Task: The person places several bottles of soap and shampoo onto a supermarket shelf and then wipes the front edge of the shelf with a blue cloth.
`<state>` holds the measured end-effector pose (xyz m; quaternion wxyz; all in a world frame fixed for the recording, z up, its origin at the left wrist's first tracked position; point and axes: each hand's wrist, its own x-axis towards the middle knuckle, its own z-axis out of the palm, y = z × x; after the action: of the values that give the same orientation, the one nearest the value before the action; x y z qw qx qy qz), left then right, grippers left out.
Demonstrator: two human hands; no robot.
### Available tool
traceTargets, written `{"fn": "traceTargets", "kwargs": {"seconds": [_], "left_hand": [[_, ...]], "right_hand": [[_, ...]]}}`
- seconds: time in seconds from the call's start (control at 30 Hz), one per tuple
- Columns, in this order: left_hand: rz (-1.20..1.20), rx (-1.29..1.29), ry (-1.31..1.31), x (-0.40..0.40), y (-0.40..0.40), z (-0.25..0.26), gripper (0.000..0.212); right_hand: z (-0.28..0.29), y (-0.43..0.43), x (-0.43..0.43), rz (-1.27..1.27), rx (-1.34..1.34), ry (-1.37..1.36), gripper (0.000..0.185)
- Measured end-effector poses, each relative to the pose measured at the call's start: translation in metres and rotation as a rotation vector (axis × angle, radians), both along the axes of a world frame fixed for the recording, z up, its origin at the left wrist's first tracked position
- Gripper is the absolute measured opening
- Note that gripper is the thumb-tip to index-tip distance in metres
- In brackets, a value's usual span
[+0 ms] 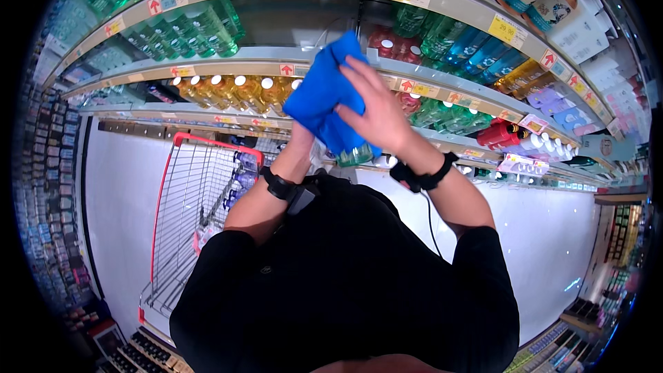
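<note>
A blue cloth [329,88] is spread over a green transparent bottle [355,156], of which only one end shows below the cloth. My right hand [374,106] lies on the cloth, fingers spread and pressed on its upper right part. From below left, my left hand [303,140] supports the bundle; its fingers are hidden under the cloth and seem to hold the bottle. Behind the cloth is a shelf with yellow bottles [247,92] to the left and red bottles [386,51] to the right.
Shelf edges [197,66] with price tags curve across the view. Green bottles [207,28] stand upper left, blue ones [474,57] upper right. A red-rimmed wire shopping cart [178,207] holding purple-topped items stands at my left on the pale floor [116,207]. A black cable [431,223] hangs from the right wrist.
</note>
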<state>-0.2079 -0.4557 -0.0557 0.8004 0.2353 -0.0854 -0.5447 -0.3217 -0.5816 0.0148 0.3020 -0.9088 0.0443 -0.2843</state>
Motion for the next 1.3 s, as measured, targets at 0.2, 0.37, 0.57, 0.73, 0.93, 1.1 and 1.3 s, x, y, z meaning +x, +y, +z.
{"fn": "traceTargets", "kwargs": {"seconds": [0.2,0.37,0.57,0.73,0.93,1.1,1.3], "left_hand": [[0.115,0.010,-0.117,0.044,-0.020,-0.005,0.040],[0.059,0.011,-0.570,0.033,-0.062,-0.010,0.074],[-0.225,0.041,-1.241,0.033,-0.111,0.012,0.075],[-0.181,0.086,-1.076,0.035,-0.165,0.024,0.064],[-0.172,0.272,-1.299,0.071,-0.248,0.002,0.037],[-0.063,0.429,-1.487,0.068,-0.279,-0.016,0.051],[-0.014,0.690,-1.364,0.050,-0.293,-0.024,0.058]], "right_hand": [[-0.070,0.023,-0.029,-0.192,0.458,0.085,0.065],[-0.074,0.011,-0.032,-0.326,1.752,-0.090,0.044],[-0.098,-0.019,-0.063,-0.428,1.644,-0.317,0.037],[-0.097,-0.042,-0.088,-0.435,1.581,-0.429,0.037],[-0.094,-0.073,-0.123,-0.455,1.569,-0.453,0.040],[-0.100,-0.100,-0.146,-0.440,1.587,-0.415,0.038],[-0.110,-0.129,-0.157,-0.411,1.622,-0.267,0.042]]}}
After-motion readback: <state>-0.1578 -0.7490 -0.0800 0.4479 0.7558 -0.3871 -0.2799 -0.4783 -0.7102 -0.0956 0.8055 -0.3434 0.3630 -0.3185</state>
